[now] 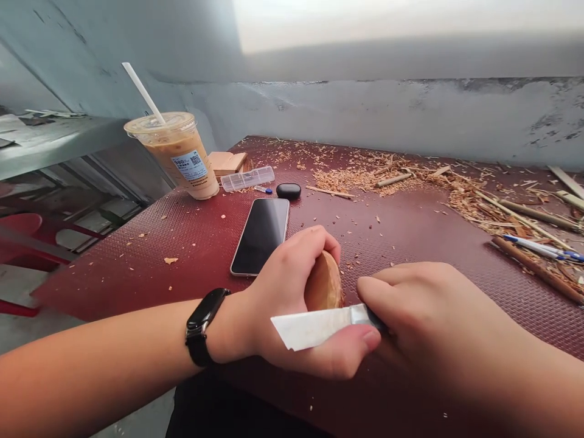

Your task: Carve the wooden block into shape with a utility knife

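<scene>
My left hand is wrapped round a rounded piece of wood, pale on its cut face with a browner edge. Part of the wood is hidden by the fingers. In my right hand is a knife, its dark handle mostly covered by the fist. The light, angled blade points left and lies across the near side of the wood, just over my left thumb. Whether the edge touches the wood, I cannot tell. A black band circles my left wrist.
A phone lies behind my left hand, near a black case and a clear plastic box. An iced drink cup stands at the left. Wood shavings, sticks and pens spread across the back and right of the red table.
</scene>
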The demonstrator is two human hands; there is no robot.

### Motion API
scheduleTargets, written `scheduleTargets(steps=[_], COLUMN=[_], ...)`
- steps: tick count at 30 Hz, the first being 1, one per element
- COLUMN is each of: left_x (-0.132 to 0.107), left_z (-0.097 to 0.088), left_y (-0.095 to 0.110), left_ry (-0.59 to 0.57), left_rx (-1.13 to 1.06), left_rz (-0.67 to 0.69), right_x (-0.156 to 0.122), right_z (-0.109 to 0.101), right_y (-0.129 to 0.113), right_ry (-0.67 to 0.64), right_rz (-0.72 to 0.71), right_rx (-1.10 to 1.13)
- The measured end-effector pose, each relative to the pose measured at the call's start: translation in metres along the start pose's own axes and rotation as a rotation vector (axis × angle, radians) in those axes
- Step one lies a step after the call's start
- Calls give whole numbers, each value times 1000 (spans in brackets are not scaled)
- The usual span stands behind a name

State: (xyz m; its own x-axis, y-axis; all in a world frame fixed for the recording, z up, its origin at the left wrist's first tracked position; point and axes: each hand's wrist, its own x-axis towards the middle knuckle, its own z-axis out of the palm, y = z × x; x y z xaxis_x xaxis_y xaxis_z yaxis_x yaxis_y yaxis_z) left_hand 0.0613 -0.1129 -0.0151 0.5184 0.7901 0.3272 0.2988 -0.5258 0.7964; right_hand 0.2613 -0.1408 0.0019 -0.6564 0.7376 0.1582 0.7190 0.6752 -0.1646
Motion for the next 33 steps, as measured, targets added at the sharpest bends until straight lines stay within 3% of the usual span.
scheduleTargets(steps=[5, 13, 18, 23, 30, 33], left_x=[-1, -4, -7, -10, -4, -4], left_z=[3, 0, 2, 6, -4, -5], left_y=[-4, -9, -10, -5, -4, -3], left_ry=[34, 48, 55, 62, -46, -62], left_rx=[-35, -68, -143, -315, -186, -225], left_rz=[36, 47, -2, -67, -39, -56], right_x=[-1, -3, -7, -6, 0, 1], right_z=[1, 4, 9, 10, 4, 3], right_y=[-1, -7, -11, -11, -7, -8], right_ry=[-20, 65, 152, 132, 84, 115], right_rz=[5, 56, 94, 152, 5, -12], right_rx=[0, -102, -171, -144, -92, -50])
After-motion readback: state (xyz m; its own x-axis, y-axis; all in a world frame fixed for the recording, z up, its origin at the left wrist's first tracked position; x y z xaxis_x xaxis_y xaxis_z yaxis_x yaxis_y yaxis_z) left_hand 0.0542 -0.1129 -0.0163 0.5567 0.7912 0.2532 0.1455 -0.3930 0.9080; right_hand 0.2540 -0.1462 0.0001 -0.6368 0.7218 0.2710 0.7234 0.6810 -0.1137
